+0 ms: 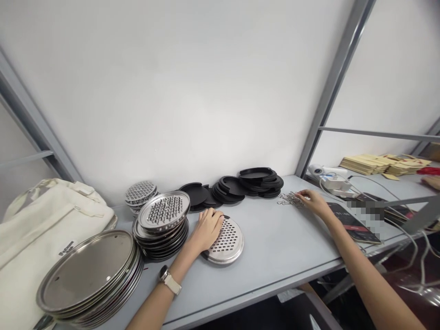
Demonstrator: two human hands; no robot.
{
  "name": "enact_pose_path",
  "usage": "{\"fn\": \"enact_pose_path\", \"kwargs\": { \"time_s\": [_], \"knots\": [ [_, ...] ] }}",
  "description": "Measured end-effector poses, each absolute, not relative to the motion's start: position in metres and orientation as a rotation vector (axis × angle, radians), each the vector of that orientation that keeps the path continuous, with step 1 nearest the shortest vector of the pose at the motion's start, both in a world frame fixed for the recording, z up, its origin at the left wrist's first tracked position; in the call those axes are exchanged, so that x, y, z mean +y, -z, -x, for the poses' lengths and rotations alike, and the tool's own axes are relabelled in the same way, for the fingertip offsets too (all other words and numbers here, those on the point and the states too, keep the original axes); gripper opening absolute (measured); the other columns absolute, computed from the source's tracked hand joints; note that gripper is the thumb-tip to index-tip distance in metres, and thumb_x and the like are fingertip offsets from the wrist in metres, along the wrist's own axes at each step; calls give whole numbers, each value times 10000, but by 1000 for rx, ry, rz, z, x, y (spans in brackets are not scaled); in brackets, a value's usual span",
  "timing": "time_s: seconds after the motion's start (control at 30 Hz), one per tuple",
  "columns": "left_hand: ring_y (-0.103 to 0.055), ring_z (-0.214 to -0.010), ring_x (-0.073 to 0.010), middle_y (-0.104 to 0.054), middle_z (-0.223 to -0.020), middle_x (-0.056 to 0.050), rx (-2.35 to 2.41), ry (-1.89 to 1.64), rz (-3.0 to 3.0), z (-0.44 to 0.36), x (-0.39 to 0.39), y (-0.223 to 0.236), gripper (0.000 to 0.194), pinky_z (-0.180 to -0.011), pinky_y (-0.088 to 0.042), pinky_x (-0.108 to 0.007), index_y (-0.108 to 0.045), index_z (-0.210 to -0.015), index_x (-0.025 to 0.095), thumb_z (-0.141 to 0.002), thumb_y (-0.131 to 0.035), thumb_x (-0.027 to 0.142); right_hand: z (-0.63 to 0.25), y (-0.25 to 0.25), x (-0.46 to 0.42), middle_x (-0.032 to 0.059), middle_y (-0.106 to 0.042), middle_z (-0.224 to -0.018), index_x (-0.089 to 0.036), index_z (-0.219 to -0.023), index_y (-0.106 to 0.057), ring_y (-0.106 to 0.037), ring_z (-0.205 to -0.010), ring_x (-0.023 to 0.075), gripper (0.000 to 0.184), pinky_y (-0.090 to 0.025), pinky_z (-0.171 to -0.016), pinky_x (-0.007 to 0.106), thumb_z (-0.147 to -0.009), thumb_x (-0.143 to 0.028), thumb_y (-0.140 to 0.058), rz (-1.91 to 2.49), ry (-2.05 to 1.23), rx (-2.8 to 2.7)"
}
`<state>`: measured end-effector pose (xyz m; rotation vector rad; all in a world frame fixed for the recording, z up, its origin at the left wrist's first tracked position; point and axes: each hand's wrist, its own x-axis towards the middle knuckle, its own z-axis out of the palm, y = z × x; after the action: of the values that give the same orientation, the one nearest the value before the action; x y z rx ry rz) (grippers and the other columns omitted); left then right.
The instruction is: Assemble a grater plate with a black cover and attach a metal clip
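My left hand [207, 228] rests palm down on a round perforated steel disc [227, 243] that lies flat on the grey table [275, 256]; a watch is on that wrist. Far to the right, my right hand [314, 201] reaches out, its fingertips touching a small pile of thin wire clips [289, 199]. Whether the fingers pinch a clip I cannot tell. Behind the disc lie several black round rings and lids [240, 183].
A stack of perforated discs [163, 217], a smaller stack [140, 193] behind it, and plain steel plates [91, 272] stand at left, by a cream bag [41, 224]. A dark booklet [350, 223], cables, a white device [328, 173] and brown packets [381, 164] lie at right.
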<state>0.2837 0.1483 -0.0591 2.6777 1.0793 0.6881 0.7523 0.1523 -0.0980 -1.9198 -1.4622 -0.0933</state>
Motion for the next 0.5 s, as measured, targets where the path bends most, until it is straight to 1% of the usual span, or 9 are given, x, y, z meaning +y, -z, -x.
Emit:
{"fn": "enact_pose_path", "kwargs": {
  "time_s": [0.13, 0.23, 0.3, 0.37, 0.5],
  "knots": [
    [-464, -987, -190, -490, -1000, -45, 1081, -695, -2677, -283, 148, 59, 340, -907, -358, -384, -516, -1077, 236, -977, -205, 330, -749, 94, 164, 73, -684, -780, -184, -840, -562, -646, -725, 214, 188, -473, -637, 289, -769, -358, -541, 1945, 44, -1466],
    [-468, -976, -188, -493, -989, -41, 1085, -702, -2669, -283, 148, 59, 338, -906, -358, -384, -515, -1076, 238, -978, -205, 330, -743, 89, 178, 62, -689, -775, -183, -940, -573, -645, -723, 210, 199, -467, -655, 291, -773, -283, -532, 2005, 39, -1473],
    [-469, -975, -188, -494, -988, -40, 1086, -700, -2674, -284, 148, 59, 339, -906, -358, -383, -516, -1076, 239, -978, -204, 330, -738, 86, 188, 92, -692, -786, -164, -910, -612, -643, -756, 231, 185, -459, -685, 313, -785, -258, -514, 2070, 47, -1482],
    [-470, -973, -188, -494, -991, -42, 1088, -697, -2680, -284, 148, 59, 340, -904, -359, -382, -516, -1082, 239, -978, -206, 331, -732, 84, 197, 113, -696, -796, -154, -833, -650, -641, -805, 262, 168, -449, -711, 341, -790, -236, -510, 2145, 44, -1505],
    [-470, -971, -190, -492, -991, -47, 1095, -691, -2692, -284, 147, 59, 341, -900, -362, -381, -518, -1078, 236, -977, -206, 329, -723, 84, 207, 93, -700, -810, -168, -757, -679, -624, -883, 308, 122, -410, -805, 445, -782, -186, -561, 2316, -4, -1578]
  ]
}}
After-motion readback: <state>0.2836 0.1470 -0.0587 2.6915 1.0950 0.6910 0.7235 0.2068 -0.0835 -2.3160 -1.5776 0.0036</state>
